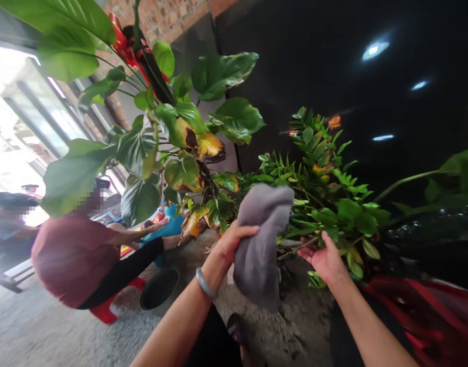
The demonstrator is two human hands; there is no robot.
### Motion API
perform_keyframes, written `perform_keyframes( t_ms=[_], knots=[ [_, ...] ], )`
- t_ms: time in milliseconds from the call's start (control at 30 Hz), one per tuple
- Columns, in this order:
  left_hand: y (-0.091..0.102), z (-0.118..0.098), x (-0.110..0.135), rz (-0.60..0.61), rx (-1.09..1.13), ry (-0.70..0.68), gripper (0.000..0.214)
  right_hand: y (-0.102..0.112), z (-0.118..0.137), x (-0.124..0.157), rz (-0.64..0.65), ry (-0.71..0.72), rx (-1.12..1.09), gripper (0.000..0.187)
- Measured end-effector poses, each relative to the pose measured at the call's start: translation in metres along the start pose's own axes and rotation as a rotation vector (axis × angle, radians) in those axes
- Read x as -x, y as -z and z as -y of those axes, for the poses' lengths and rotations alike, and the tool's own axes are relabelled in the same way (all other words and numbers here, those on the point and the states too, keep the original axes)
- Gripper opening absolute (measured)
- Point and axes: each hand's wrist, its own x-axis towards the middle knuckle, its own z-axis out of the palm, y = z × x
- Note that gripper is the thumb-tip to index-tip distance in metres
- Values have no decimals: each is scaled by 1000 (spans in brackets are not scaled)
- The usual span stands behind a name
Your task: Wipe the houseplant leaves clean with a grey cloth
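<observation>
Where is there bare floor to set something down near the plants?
Bare gravel floor lies below the black pot, left of the left hand holding the grey cloth. It is crowded around the right hand, among small-leaved plant stems.

A grey cloth point(261, 239), soft and bunched, hangs crumpled from the left hand point(229, 242), its top pressed against a small-leaved green plant point(321, 178). One thin leafy stem point(295, 248) lies across the right hand point(323, 257).
</observation>
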Motion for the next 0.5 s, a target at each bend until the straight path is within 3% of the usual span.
perform_keyframes(
  t_ms=[67, 167, 267, 333, 400, 500],
  knots=[
    [-9, -6, -17, -75, 63, -67, 36, -2, 0, 2, -1, 1, -2, 22],
    [-12, 26, -27, -97, 33, 71, 36, -5, 0, 6, 0, -28, 23, 24],
    [1, 70, -12, -3, -86, 277, 38, -6, 3, 10, -22, -59, 52, 23],
    [14, 78, 3, 41, -127, 308, 34, -6, 6, 13, -35, -68, 55, 21],
    [21, 64, 12, 49, -122, 277, 34, -5, 8, 14, -28, -62, 46, 20],
    [16, 20, 1, 1, -56, 129, 38, -5, 7, 13, 4, -37, 32, 19]
  ],
)
